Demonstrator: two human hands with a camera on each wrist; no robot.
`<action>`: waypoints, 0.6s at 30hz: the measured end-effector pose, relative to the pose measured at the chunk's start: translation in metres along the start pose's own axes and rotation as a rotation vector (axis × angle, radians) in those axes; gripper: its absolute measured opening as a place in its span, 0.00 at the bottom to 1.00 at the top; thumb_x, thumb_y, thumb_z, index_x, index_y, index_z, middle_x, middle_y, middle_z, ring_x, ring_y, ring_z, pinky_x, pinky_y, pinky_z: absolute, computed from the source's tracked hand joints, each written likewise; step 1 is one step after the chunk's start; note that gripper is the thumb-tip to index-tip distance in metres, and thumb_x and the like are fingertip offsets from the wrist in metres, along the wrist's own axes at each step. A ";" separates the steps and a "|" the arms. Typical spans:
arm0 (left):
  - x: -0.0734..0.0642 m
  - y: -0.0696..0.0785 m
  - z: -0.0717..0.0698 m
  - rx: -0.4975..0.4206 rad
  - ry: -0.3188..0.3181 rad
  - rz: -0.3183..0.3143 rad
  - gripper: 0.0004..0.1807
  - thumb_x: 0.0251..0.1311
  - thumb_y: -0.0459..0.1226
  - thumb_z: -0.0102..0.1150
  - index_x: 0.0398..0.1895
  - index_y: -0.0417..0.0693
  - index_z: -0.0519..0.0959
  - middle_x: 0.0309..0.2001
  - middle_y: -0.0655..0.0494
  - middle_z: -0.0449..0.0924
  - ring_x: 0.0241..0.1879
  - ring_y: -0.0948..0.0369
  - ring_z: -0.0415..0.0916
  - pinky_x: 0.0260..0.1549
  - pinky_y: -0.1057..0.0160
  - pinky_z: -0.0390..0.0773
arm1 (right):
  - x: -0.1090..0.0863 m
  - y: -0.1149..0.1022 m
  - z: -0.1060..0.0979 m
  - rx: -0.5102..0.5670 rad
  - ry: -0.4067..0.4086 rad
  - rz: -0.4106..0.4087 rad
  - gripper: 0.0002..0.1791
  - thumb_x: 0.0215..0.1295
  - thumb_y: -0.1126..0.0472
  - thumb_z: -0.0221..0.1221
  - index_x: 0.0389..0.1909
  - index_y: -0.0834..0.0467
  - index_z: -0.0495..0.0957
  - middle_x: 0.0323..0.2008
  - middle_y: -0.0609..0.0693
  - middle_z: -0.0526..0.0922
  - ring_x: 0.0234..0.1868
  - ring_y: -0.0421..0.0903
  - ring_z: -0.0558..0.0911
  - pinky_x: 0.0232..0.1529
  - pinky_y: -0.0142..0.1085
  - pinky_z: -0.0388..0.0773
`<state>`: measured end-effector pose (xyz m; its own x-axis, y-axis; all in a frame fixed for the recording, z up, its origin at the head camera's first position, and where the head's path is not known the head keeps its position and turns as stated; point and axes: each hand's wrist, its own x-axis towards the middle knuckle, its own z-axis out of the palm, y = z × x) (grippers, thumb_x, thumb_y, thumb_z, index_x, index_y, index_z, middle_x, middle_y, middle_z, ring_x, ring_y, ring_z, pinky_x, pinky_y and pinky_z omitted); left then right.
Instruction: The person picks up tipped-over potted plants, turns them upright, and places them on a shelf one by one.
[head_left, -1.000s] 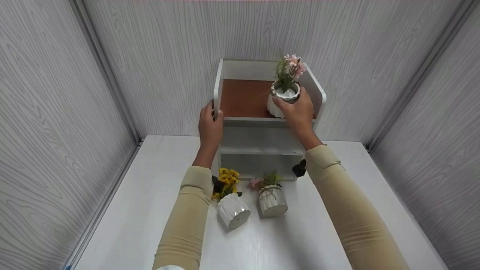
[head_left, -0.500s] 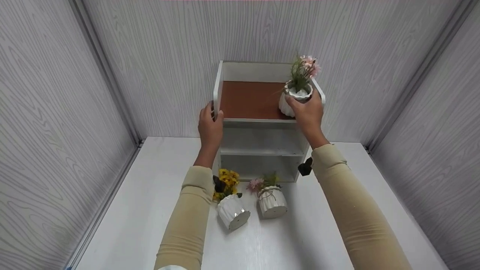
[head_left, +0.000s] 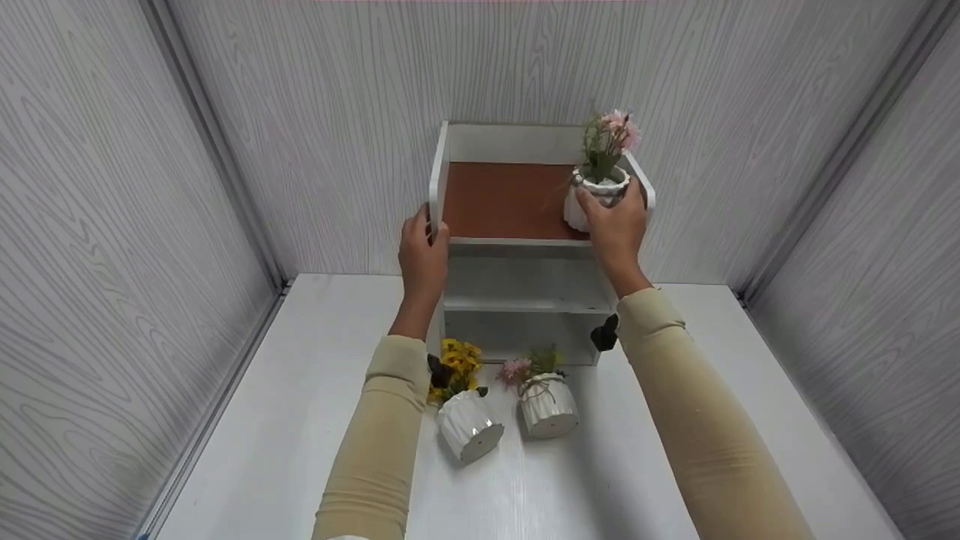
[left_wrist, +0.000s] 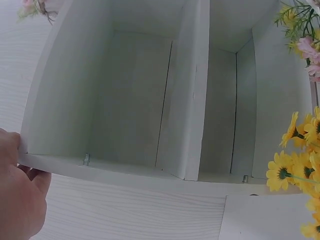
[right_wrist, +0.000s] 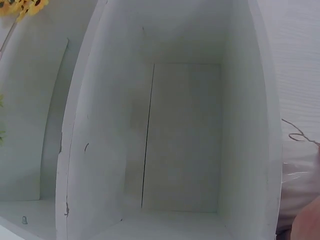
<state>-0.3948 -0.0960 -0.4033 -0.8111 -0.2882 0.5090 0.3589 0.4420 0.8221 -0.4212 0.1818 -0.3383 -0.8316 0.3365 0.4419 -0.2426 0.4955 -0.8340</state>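
Note:
My left hand (head_left: 424, 255) grips the left side panel of a small white shelf unit (head_left: 525, 304), thumb on the inner side. With the right hand (head_left: 619, 229) I hold a white ribbed flowerpot (head_left: 577, 210) by its rim. Pink flowers and green sprigs stand upright in it. The pot is at the right end of the brown top board (head_left: 502, 199), close to the right side panel. The left wrist view shows the left hand (left_wrist: 22, 200) at the unit's corner. In the right wrist view, only part of the pot (right_wrist: 295, 170) and right hand (right_wrist: 307, 222) show.
Two white pots lie tipped over in front of the unit, one with yellow flowers (head_left: 469, 424), one with pink flowers and a twine bow (head_left: 550, 409). They rest on the white table (head_left: 322, 360). Wood-grain walls (head_left: 337, 135) enclose the back and sides.
My right hand has moved the held pot rightward along the top board, towards the right side panel, and it now sits slightly lower. The left hand stays on the left panel.

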 end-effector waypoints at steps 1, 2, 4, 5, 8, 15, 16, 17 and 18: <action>0.000 0.001 0.000 0.001 0.000 0.001 0.27 0.76 0.42 0.51 0.74 0.45 0.66 0.61 0.47 0.73 0.63 0.53 0.74 0.61 0.56 0.76 | 0.000 0.000 0.000 0.000 0.004 -0.003 0.52 0.60 0.38 0.68 0.76 0.61 0.57 0.69 0.56 0.70 0.70 0.48 0.71 0.68 0.40 0.68; 0.001 0.002 0.000 0.003 0.000 0.002 0.27 0.76 0.42 0.51 0.74 0.45 0.66 0.61 0.47 0.73 0.63 0.54 0.74 0.60 0.57 0.76 | 0.000 -0.001 -0.001 0.000 0.007 -0.002 0.52 0.60 0.38 0.68 0.77 0.60 0.57 0.70 0.56 0.70 0.70 0.48 0.70 0.69 0.40 0.68; 0.002 0.003 0.000 0.001 -0.007 0.003 0.27 0.76 0.42 0.50 0.74 0.45 0.65 0.61 0.47 0.73 0.64 0.54 0.74 0.60 0.56 0.77 | 0.001 -0.002 -0.001 0.004 0.019 -0.002 0.51 0.60 0.39 0.68 0.76 0.59 0.58 0.69 0.55 0.71 0.69 0.47 0.71 0.68 0.39 0.67; 0.002 0.004 0.000 -0.003 -0.011 0.002 0.27 0.76 0.42 0.50 0.74 0.46 0.65 0.61 0.47 0.73 0.64 0.53 0.73 0.60 0.56 0.77 | 0.001 -0.002 -0.002 0.004 0.025 0.000 0.50 0.60 0.40 0.68 0.76 0.59 0.59 0.69 0.55 0.71 0.69 0.47 0.71 0.68 0.39 0.68; 0.004 0.004 0.001 -0.010 -0.026 -0.008 0.27 0.76 0.43 0.49 0.75 0.46 0.64 0.62 0.47 0.72 0.65 0.53 0.73 0.61 0.56 0.77 | 0.003 -0.003 -0.002 -0.003 0.033 0.014 0.49 0.60 0.40 0.68 0.75 0.58 0.59 0.68 0.55 0.72 0.69 0.46 0.71 0.68 0.38 0.68; 0.003 0.001 0.002 -0.014 -0.013 -0.014 0.27 0.76 0.43 0.49 0.75 0.47 0.65 0.61 0.48 0.73 0.64 0.54 0.74 0.60 0.56 0.77 | 0.003 0.001 0.000 0.003 -0.003 0.014 0.51 0.60 0.38 0.68 0.76 0.58 0.58 0.68 0.55 0.72 0.69 0.46 0.72 0.68 0.40 0.68; 0.004 0.000 0.003 -0.014 -0.016 -0.013 0.27 0.76 0.43 0.49 0.75 0.47 0.65 0.61 0.48 0.73 0.64 0.54 0.74 0.60 0.56 0.77 | 0.003 0.002 0.000 0.000 -0.005 0.014 0.51 0.60 0.38 0.68 0.76 0.57 0.58 0.68 0.54 0.73 0.68 0.46 0.72 0.68 0.40 0.68; 0.004 0.000 0.004 -0.016 -0.018 -0.011 0.27 0.76 0.43 0.49 0.75 0.47 0.65 0.61 0.47 0.73 0.64 0.54 0.74 0.60 0.56 0.77 | 0.002 0.003 -0.001 -0.001 -0.008 0.017 0.51 0.59 0.38 0.68 0.76 0.56 0.57 0.69 0.54 0.73 0.68 0.46 0.72 0.68 0.40 0.68; 0.004 -0.001 0.004 -0.017 -0.019 -0.009 0.27 0.76 0.42 0.49 0.75 0.46 0.65 0.60 0.47 0.73 0.64 0.54 0.74 0.60 0.56 0.77 | 0.001 0.004 -0.001 -0.006 -0.014 0.022 0.51 0.59 0.37 0.68 0.77 0.56 0.57 0.69 0.54 0.72 0.69 0.46 0.72 0.68 0.41 0.68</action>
<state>-0.4000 -0.0938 -0.4028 -0.8228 -0.2763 0.4967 0.3590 0.4249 0.8310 -0.4228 0.1852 -0.3408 -0.8434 0.3363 0.4190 -0.2214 0.4930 -0.8414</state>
